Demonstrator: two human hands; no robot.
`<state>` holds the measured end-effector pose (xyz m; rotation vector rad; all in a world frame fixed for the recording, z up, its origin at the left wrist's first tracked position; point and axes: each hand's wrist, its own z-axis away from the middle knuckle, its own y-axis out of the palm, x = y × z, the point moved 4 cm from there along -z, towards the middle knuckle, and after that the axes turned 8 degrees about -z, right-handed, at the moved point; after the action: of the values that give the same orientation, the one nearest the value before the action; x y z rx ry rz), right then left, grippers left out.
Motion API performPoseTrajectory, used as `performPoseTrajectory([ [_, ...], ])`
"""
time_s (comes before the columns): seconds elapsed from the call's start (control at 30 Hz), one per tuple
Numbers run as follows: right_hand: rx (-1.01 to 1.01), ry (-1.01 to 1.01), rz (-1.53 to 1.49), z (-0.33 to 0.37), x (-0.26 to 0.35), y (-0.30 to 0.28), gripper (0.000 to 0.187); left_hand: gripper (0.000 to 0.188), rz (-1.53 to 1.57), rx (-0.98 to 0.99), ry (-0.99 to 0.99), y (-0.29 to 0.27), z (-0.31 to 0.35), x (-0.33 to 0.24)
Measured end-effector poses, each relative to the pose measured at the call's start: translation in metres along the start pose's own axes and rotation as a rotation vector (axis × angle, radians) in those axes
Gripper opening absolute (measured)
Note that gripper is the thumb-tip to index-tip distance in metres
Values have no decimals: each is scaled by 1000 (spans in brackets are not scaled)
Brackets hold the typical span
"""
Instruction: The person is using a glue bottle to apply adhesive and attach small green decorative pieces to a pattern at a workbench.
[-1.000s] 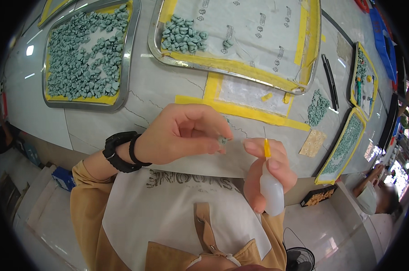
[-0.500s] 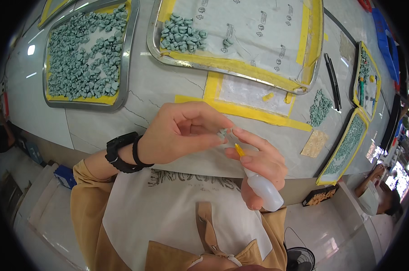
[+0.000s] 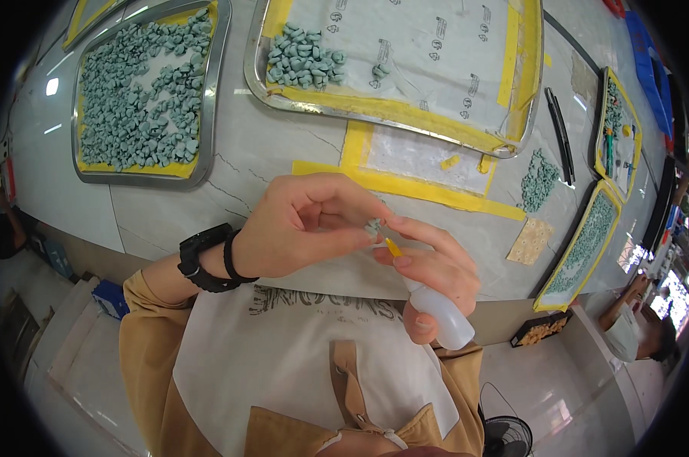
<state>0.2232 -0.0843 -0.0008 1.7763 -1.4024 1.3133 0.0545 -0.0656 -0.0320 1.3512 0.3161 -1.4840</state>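
My left hand (image 3: 302,225), with a black watch on its wrist, pinches a small grey-green piece (image 3: 372,227) between thumb and fingertips. Close on its right, my right hand (image 3: 439,266) is wrapped around a white squeeze bottle (image 3: 445,318). The bottle's yellow nozzle (image 3: 393,247) points up and left, just below the piece. Whether the tip touches it I cannot tell. My right index fingertip reaches to the piece as well.
Beyond my hands stands a metal tray (image 3: 405,122) with a pile of grey-green pieces (image 3: 302,59). A fuller tray (image 3: 207,145) is at the left. To the right lie smaller pieces (image 3: 540,181), a tan patterned square (image 3: 530,241), black sticks (image 3: 559,137) and a yellow-edged tray (image 3: 580,247).
My right hand and the bottle have shifted slightly left and up, bringing the yellow nozzle closer to the piece. My left hand has barely moved.
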Motion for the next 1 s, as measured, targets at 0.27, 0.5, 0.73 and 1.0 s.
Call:
performPoseTrajectory([
  [0.27,12,-15,-27,0,-1,-1,46,31,-8,2,-36,-1,1,-1],
  [0.5,-2,-18,-28,-1,-1,0,46,31,-14,14,-7,0,0,0],
  [0.73,-4,-3,-25,0,-1,1,46,26,-14,-8,5,-2,0,0],
  [1.0,-10,9,-45,1,-1,-1,44,31,-22,-9,2,-1,0,0],
])
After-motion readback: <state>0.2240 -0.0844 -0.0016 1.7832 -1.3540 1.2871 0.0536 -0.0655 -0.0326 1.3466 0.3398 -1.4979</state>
